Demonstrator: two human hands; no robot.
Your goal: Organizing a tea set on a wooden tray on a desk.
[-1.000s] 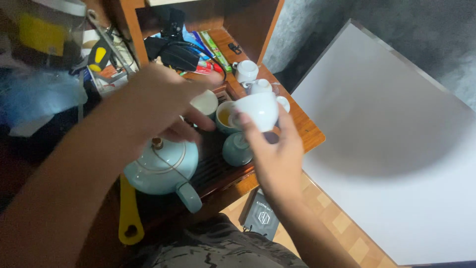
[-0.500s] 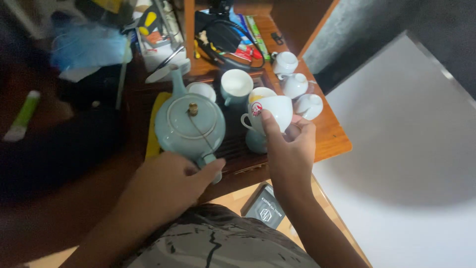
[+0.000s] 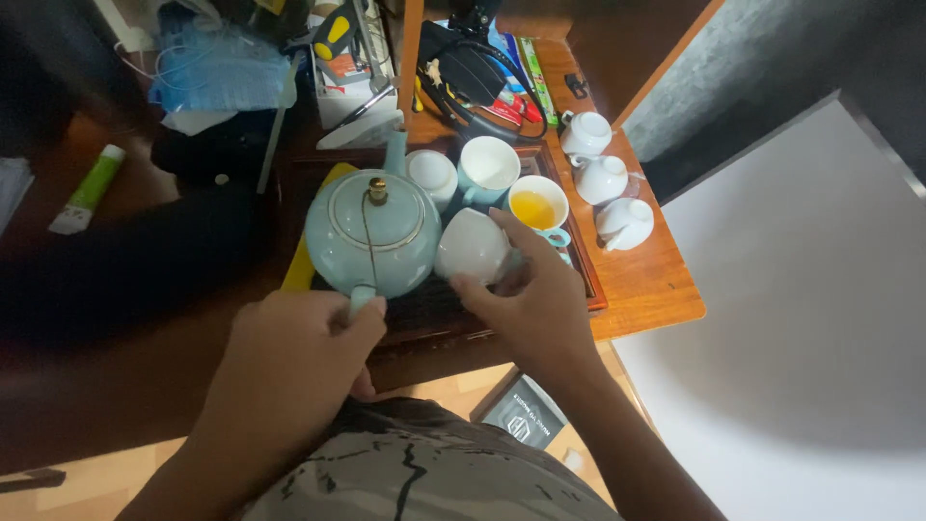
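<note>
Fingers of left hand [image 3: 299,352] wrapped round the pale blue teapot [image 3: 372,232] handle; right hand [image 3: 526,299] fingers pinching a white cup [image 3: 471,247] beside it on the counter [image 3: 646,285].

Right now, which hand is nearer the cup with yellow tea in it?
Right. The right hand holds a white cup just in front of the tea-filled cup. The left hand is farther away, gripping the handle of the pale blue teapot.

Home setting, lived-in corner: wooden side table [image 3: 656,289] with tea tray [image 3: 588,289], pale blue teapot [image 3: 371,232], white cups [image 3: 586,132]; cluttered shelf with cables [image 3: 473,77], screwdriver [image 3: 333,34]; parquet floor [image 3: 453,386].
</note>
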